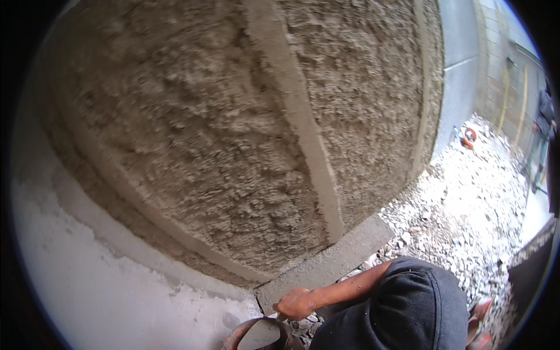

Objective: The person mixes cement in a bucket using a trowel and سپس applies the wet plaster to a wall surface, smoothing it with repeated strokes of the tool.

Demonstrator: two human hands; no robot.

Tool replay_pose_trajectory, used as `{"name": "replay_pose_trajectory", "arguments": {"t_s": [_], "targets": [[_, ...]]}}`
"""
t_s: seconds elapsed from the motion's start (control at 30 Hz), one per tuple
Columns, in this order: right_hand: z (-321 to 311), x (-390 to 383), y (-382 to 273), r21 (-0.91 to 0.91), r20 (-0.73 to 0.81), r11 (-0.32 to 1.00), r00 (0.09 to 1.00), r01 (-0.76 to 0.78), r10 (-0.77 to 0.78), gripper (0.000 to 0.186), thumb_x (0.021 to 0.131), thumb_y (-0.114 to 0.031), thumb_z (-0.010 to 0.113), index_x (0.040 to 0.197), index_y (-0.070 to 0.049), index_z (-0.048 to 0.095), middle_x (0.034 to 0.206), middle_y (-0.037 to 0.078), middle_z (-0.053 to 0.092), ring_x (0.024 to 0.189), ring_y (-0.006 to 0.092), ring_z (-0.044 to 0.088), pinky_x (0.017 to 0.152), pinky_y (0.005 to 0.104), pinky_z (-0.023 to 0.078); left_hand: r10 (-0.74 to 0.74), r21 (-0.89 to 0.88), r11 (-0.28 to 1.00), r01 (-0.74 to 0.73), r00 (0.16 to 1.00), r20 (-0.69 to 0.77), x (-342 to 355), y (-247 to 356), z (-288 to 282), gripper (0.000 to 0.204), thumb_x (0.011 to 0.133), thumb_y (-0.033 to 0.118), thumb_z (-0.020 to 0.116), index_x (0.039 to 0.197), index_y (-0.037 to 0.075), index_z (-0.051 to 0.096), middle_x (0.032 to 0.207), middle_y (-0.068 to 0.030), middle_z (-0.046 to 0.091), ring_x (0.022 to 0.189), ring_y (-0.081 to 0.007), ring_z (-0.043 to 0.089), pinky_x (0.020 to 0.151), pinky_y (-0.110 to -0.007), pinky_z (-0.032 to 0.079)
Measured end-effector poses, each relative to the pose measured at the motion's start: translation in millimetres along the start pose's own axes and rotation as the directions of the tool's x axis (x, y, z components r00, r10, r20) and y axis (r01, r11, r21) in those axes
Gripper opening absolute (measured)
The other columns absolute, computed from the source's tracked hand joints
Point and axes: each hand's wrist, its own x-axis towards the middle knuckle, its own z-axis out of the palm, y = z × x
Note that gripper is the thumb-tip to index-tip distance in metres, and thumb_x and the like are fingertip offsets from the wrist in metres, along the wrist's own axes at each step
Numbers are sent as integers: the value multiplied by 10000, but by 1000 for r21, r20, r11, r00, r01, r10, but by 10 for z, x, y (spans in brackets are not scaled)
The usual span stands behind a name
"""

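My right hand (294,304) reaches in from the lower right, out of a dark short sleeve, with its fingers curled closed. It is at the rim of a reddish bucket (234,335) at the lower edge. Whatever the fingers grip is hidden. Inside the bucket shows a smooth pale grey surface (261,335); whether it is mortar or a tool's blade I cannot tell. My left hand is out of view. Ahead rises a wall of rough brown-grey plaster (221,146), divided by a smooth vertical mortar strip (315,157).
A concrete ledge (350,248) runs along the wall's foot. A smooth pale wall (116,280) stands at the left. Gravel (461,198) covers the ground at right, with an orange-red round object (468,137) on it. Another person (545,116) stands at the far right.
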Motion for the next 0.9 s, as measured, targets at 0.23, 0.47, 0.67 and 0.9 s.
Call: {"name": "replay_pose_trajectory", "arguments": {"t_s": [0.23,0.47,0.67,0.9], "targets": [[365,-890,823,242,-53,942,967,-231,251,449,1024,-450,585,1123,-25,691,1074,253,733,1068,452,700,875,553,552,6,33,999,-19,940,341,-392,173,1136,292,925,286,685,968,-3,675,810,-142,641,767,-258,564,733,-448,474],[457,-1964,1588,423,-131,785,826,-453,548,524,1052,-515,521,1196,-32,664,1124,245,729,1091,452,690,901,546,556,15,78,995,-62,864,503,-1038,361,1963,308,923,283,685,1045,1,671,877,-166,663,834,-304,600,794,-467,494],[366,-2763,2082,391,-68,794,845,-466,530,334,981,-324,633,1092,-24,729,1096,235,748,1085,408,714,870,515,573,-45,221,974,-54,905,423,-1623,263,2000,335,922,280,685,1110,4,668,933,-187,682,891,-343,632,846,-483,510],[181,-3019,2025,226,32,932,959,-282,282,356,1005,-352,596,1051,-25,729,1008,260,738,1009,446,717,833,531,570,-92,611,792,-5,988,127,-2636,-202,479,381,920,278,685,1187,7,665,1000,-212,704,958,-389,669,906,-502,530]]}}
